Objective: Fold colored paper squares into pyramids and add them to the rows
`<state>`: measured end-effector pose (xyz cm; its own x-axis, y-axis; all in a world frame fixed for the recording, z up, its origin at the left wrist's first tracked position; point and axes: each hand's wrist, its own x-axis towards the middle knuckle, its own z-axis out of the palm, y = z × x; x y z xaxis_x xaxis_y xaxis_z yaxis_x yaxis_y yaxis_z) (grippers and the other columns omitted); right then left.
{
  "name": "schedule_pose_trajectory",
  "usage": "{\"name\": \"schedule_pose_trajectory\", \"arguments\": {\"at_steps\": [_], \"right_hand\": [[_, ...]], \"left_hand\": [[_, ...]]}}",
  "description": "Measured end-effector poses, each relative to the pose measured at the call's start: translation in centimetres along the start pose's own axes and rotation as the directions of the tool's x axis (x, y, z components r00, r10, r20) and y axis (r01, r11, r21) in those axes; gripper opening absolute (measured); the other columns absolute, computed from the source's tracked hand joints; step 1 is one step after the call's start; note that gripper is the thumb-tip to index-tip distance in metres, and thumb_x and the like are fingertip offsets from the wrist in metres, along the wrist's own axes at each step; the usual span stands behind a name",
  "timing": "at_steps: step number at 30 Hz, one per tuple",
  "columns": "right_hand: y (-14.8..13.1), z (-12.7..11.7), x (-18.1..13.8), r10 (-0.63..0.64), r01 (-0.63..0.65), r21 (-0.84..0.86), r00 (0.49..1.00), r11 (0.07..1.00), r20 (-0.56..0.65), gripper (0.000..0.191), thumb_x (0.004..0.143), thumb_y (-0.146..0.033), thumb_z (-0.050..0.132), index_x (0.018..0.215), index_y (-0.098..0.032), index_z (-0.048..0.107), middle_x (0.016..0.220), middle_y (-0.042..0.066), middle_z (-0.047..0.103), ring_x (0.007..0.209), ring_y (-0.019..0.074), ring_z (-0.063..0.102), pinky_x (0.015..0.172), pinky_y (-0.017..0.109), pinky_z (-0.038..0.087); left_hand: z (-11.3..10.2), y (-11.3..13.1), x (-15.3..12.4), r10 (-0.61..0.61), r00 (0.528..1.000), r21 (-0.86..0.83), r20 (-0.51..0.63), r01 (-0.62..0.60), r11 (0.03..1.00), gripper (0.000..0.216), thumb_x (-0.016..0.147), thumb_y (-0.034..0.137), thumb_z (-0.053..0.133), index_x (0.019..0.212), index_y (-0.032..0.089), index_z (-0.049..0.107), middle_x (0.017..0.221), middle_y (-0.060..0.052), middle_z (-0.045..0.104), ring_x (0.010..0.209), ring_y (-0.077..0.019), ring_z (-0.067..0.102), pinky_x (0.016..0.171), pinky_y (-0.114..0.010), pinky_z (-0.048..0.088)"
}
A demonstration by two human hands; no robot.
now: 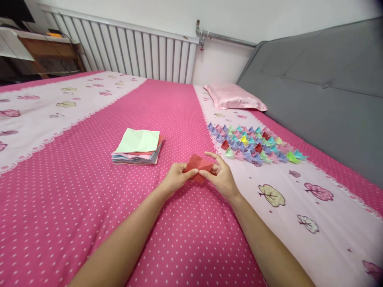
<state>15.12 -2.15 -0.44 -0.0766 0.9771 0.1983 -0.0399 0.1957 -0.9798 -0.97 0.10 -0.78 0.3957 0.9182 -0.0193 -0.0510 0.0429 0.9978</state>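
Observation:
A partly folded piece of red origami paper (197, 163) is held just above the pink bedspread, between both hands. My left hand (177, 176) pinches its left side, with the thumb on top near the middle. From the right, my right hand (220, 175) grips it, thumb tip close to the left thumb and index finger raised off the paper. Creases show across the red surface; its underside is hidden. To the left lies a stack of coloured paper sheets (137, 143), pale green on top. Rows of small folded paper boats (254, 143) in many colours stand to the right.
The bed is covered by a pink dotted bedspread (89, 199) with pale printed strips. A pink pillow (235, 97) lies at the far right, beside a grey padded headboard (323, 79). Behind the bed are a white radiator (128, 48) and a pipe (230, 38).

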Motion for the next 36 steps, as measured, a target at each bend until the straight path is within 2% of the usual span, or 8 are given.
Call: {"name": "schedule_pose_trajectory", "arguments": {"at_steps": [6,8,11,14,18,23,28,36], "right_hand": [[0.05,-0.34,0.05,-0.020,0.012,-0.065,0.993,0.998,-0.119,0.058,0.065,-0.031,0.072,0.117,-0.020,0.050,0.079,0.003,0.072,0.072,0.0186,0.068,0.068,0.031,0.054],[0.06,-0.47,0.07,-0.020,0.015,-0.046,0.992,0.999,-0.128,0.057,0.065,-0.030,0.072,0.117,-0.021,0.051,0.079,0.003,0.072,0.070,0.0182,0.067,0.066,0.031,0.054],[0.06,-0.39,0.06,-0.012,0.011,-0.013,0.992,1.000,-0.122,0.056,0.065,-0.029,0.072,0.116,-0.021,0.050,0.081,0.003,0.071,0.072,0.0182,0.067,0.067,0.031,0.054],[0.03,-0.16,0.03,-0.021,0.016,-0.045,0.993,0.999,-0.114,0.055,0.064,-0.028,0.073,0.114,-0.020,0.052,0.086,0.004,0.070,0.074,0.0178,0.067,0.068,0.030,0.053],[0.07,-0.15,0.11,-0.008,0.000,-0.065,0.993,0.998,-0.121,0.055,0.063,-0.029,0.074,0.112,-0.019,0.053,0.086,0.004,0.070,0.072,0.0174,0.066,0.066,0.029,0.053],[0.21,-0.53,0.24,0.062,-0.053,0.072,0.989,0.996,-0.134,0.055,0.063,-0.029,0.074,0.112,-0.020,0.051,0.081,0.003,0.071,0.070,0.0181,0.067,0.066,0.031,0.053],[0.35,-0.68,0.37,0.093,-0.075,0.117,0.983,0.990,-0.156,0.050,0.064,-0.027,0.073,0.109,-0.019,0.053,0.080,0.003,0.072,0.072,0.0178,0.068,0.069,0.030,0.053],[0.18,-0.52,0.30,0.095,-0.075,0.126,0.983,0.989,-0.160,0.051,0.063,-0.027,0.073,0.109,-0.018,0.052,0.078,0.002,0.072,0.071,0.0179,0.068,0.069,0.031,0.052]], "left_hand": [[0.39,0.59,-0.13,0.023,0.993,-0.156,0.118,-0.004,0.988,0.038,0.064,0.036,0.072,0.091,0.009,0.068,0.084,-0.010,0.069,0.069,-0.0144,0.061,0.064,-0.023,0.042],[0.21,0.44,-0.08,0.011,0.997,-0.131,0.082,0.000,0.991,0.039,0.064,0.036,0.073,0.091,0.009,0.068,0.082,-0.010,0.070,0.065,-0.0137,0.060,0.061,-0.023,0.041],[-0.12,0.10,0.01,-0.003,0.999,-0.013,-0.034,0.002,1.000,0.034,0.064,0.038,0.072,0.078,0.007,0.070,0.067,-0.007,0.068,0.053,-0.0099,0.054,0.053,-0.021,0.036],[-0.21,-0.06,0.03,0.005,0.998,0.060,-0.070,0.000,0.998,0.031,0.063,0.039,0.072,0.066,0.008,0.069,0.054,-0.002,0.062,0.045,-0.0069,0.046,0.047,-0.020,0.030],[-0.05,0.20,-0.04,-0.025,0.999,-0.035,0.020,0.026,0.999,0.030,0.063,0.038,0.073,0.063,0.009,0.067,0.055,-0.003,0.063,0.047,-0.0073,0.050,0.050,-0.020,0.036],[-0.05,0.64,-0.08,-0.079,0.988,-0.205,0.135,0.106,0.973,0.025,0.062,0.029,0.073,0.074,0.008,0.066,0.073,-0.007,0.069,0.064,-0.0114,0.062,0.068,-0.023,0.047],[-0.02,0.76,-0.14,-0.074,0.996,-0.346,0.046,0.085,0.934,0.035,0.063,0.012,0.069,0.096,0.014,0.059,0.080,-0.004,0.070,0.069,-0.0124,0.065,0.072,-0.026,0.050],[-0.11,0.72,-0.16,-0.046,0.999,-0.267,0.018,0.049,0.962,0.028,0.066,0.013,0.060,0.093,0.012,0.069,0.082,-0.007,0.072,0.071,-0.0132,0.065,0.075,-0.028,0.050]]}}
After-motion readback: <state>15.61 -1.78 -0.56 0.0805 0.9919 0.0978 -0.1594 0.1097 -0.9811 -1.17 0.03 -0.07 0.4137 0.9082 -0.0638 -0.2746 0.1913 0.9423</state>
